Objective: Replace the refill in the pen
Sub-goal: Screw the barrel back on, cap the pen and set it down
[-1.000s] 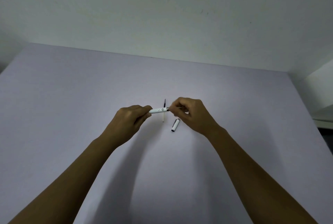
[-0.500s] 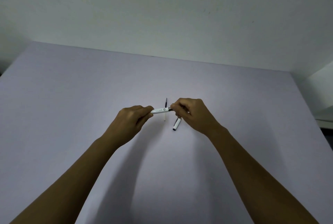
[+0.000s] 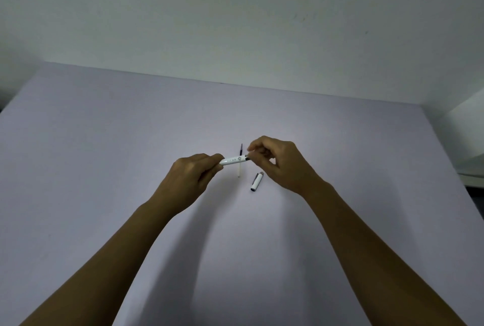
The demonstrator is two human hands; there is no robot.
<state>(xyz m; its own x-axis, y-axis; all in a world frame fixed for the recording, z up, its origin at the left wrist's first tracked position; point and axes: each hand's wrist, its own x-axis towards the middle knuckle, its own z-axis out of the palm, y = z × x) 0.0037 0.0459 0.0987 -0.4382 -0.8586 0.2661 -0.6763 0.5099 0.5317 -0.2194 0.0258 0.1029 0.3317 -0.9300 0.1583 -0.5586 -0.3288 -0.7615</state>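
White pen barrel [image 3: 234, 160] held level above mid-worktop, left hand [image 3: 192, 176] closed around one end, right hand [image 3: 277, 161] pinching the other, refill [image 3: 239, 167] lying behind it on the lilac worktop [image 3: 104, 142], cap [image 3: 257, 181] just beside.

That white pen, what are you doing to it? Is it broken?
Not broken, as far as the picture shows. A person holds the white pen barrel level above the purple table: the left hand grips one end, and the right hand pinches the other end, where the metal ring is. The pen's cap is off and lies on the table beside the right hand. A thin refill lies on the table beyond the pen, not yet in it.
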